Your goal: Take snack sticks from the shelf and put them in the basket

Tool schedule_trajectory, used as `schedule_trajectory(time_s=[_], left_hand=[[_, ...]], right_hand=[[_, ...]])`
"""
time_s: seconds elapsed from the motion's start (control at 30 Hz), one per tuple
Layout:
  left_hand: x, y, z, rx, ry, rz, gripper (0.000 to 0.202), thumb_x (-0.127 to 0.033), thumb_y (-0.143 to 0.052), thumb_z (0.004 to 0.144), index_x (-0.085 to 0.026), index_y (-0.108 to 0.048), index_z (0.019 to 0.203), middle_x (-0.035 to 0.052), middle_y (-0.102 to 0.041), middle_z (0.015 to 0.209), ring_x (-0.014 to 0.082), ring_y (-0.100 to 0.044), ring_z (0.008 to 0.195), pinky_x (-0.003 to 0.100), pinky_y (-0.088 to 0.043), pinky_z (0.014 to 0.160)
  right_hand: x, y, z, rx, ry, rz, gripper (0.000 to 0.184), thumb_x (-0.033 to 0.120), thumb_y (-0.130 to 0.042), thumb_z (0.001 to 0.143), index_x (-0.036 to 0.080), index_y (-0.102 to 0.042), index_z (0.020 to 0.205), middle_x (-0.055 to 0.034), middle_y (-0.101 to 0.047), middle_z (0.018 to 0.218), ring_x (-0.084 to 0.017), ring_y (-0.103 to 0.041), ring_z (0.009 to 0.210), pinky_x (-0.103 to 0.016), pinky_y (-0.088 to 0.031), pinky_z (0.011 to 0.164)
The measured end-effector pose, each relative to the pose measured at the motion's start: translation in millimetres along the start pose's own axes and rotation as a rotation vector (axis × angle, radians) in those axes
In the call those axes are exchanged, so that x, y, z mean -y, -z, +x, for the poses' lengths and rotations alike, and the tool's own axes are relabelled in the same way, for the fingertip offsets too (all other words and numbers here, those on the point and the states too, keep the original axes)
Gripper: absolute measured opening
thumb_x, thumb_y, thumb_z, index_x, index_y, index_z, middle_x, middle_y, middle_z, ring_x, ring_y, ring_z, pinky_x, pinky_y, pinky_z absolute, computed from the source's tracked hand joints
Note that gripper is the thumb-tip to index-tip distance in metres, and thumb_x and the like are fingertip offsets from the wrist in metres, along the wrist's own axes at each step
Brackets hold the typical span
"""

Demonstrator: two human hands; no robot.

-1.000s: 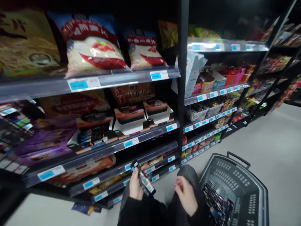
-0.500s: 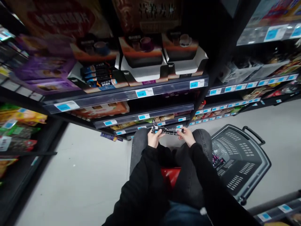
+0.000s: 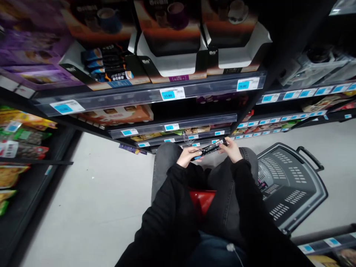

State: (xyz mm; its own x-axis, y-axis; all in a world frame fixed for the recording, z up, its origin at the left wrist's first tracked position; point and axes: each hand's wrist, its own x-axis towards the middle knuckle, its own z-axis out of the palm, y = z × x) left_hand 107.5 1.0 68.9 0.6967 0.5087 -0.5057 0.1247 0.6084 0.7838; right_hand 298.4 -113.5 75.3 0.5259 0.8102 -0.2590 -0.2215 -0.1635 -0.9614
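Between my hands, above my knees, is a slim black stick packet (image 3: 210,148) with light print and a bit of blue at its left end. My left hand (image 3: 189,155) pinches the lower left end. The upper right end is gripped by my right hand (image 3: 231,149), so the packet tilts up to the right. On the shelf ahead, an open display box (image 3: 133,76) holds several black, blue and orange stick packets (image 3: 107,65). Two more display boxes, the middle one (image 3: 169,68) and the right one (image 3: 236,59), show their white inner walls.
A grey shopping basket (image 3: 294,181) stands on the floor at my right, with dark and pink packets inside. Shelf edges with price tags (image 3: 172,94) run across in front. Bagged snacks (image 3: 25,141) fill a rack at the left. Something red (image 3: 202,202) shows between my legs.
The packet has gone from nearly level to tilted, its right end raised with my right hand. The view has moved closer to the shelf, and the display boxes appear larger and higher.
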Motion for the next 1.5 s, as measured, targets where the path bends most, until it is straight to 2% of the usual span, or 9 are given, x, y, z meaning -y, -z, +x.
schedule_trajectory(time_s=[0.17,0.3,0.5,0.67,0.87,1.03,1.13,1.3,1.5], left_hand=[[5.5,-12.4,-2.9,0.299,0.261,0.167,0.045,-0.019,-0.085,0.043,-0.006,-0.067,0.082,0.0105,-0.069,0.071,0.0198,-0.066,0.060,0.027,-0.053,0.056],[17.5,-26.7,-3.0,0.395,0.240,0.239,0.046,-0.029,-0.082,0.053,-0.010,-0.068,0.093,0.0097,-0.070,0.076,0.0214,-0.067,0.065,0.028,-0.052,0.058],[28.6,-32.4,2.0,0.332,0.139,0.230,0.039,-0.033,-0.081,0.055,-0.010,-0.070,0.084,0.0107,-0.070,0.074,0.0235,-0.067,0.068,0.028,-0.051,0.056],[31.6,-32.9,4.1,0.322,0.119,0.178,0.042,-0.037,-0.080,0.055,-0.007,-0.068,0.081,0.0140,-0.069,0.077,0.0264,-0.068,0.071,0.034,-0.054,0.063],[34.4,-41.6,2.9,0.209,-0.020,0.117,0.046,-0.033,-0.078,0.059,-0.012,-0.056,0.093,0.0048,-0.065,0.076,0.0208,-0.066,0.062,0.035,-0.055,0.061],[30.8,-39.3,-2.5,0.090,-0.220,0.307,0.049,-0.034,-0.067,0.072,-0.017,-0.049,0.115,0.0083,-0.064,0.095,0.0159,-0.062,0.053,0.029,-0.053,0.052],[28.6,-36.2,-5.8,-0.061,-0.417,0.551,0.051,-0.030,-0.066,0.074,-0.021,-0.051,0.122,0.0050,-0.065,0.094,0.0141,-0.062,0.058,0.027,-0.052,0.065],[26.5,-35.9,-9.5,-0.137,-0.567,0.591,0.045,-0.024,-0.068,0.071,-0.021,-0.061,0.116,0.0059,-0.064,0.112,0.0236,-0.061,0.103,0.032,-0.041,0.098],[26.3,-38.9,-8.2,-0.209,-0.578,0.502,0.044,-0.020,-0.071,0.069,-0.019,-0.066,0.113,0.0086,-0.065,0.112,0.0208,-0.064,0.097,0.023,-0.045,0.091]], right_hand=[[3.1,-6.5,-2.9,-0.010,0.028,-0.008,0.041,0.042,-0.075,0.053,0.017,-0.055,0.077,0.0013,-0.056,0.067,-0.012,-0.054,0.060,-0.025,-0.049,0.053],[-0.3,-20.3,-5.7,0.033,0.012,-0.027,0.037,0.043,-0.072,0.056,0.016,-0.056,0.077,0.0002,-0.059,0.068,-0.013,-0.054,0.062,-0.026,-0.047,0.056],[-5.5,-27.8,-6.8,0.061,0.001,-0.069,0.036,0.035,-0.075,0.052,0.016,-0.056,0.075,-0.0023,-0.064,0.074,-0.017,-0.058,0.068,-0.030,-0.048,0.064],[-6.1,-26.1,-7.4,0.039,0.004,-0.075,0.035,0.034,-0.075,0.052,0.015,-0.057,0.076,-0.0029,-0.063,0.073,-0.017,-0.058,0.067,-0.029,-0.048,0.063],[-6.9,-25.1,-6.1,-0.039,0.013,-0.023,0.038,0.039,-0.072,0.057,0.016,-0.056,0.082,-0.0021,-0.060,0.075,-0.015,-0.055,0.068,-0.027,-0.047,0.062],[-4.7,-22.3,-7.1,-0.050,0.017,0.070,0.042,0.048,-0.060,0.065,0.019,-0.052,0.093,-0.0033,-0.058,0.084,-0.016,-0.056,0.072,-0.029,-0.052,0.062],[-3.7,-22.1,-8.4,-0.060,0.022,0.103,0.041,0.048,-0.059,0.065,0.020,-0.050,0.094,-0.0025,-0.057,0.082,-0.015,-0.056,0.070,-0.030,-0.053,0.062],[-4.8,-23.1,-8.5,-0.097,0.034,0.101,0.035,0.046,-0.055,0.066,0.020,-0.050,0.089,-0.0024,-0.056,0.077,-0.016,-0.056,0.066,-0.031,-0.054,0.059],[-6.3,-22.7,-6.6,-0.145,0.065,0.069,0.035,0.044,-0.054,0.067,0.019,-0.049,0.090,-0.0031,-0.056,0.080,-0.017,-0.057,0.066,-0.034,-0.054,0.059]])
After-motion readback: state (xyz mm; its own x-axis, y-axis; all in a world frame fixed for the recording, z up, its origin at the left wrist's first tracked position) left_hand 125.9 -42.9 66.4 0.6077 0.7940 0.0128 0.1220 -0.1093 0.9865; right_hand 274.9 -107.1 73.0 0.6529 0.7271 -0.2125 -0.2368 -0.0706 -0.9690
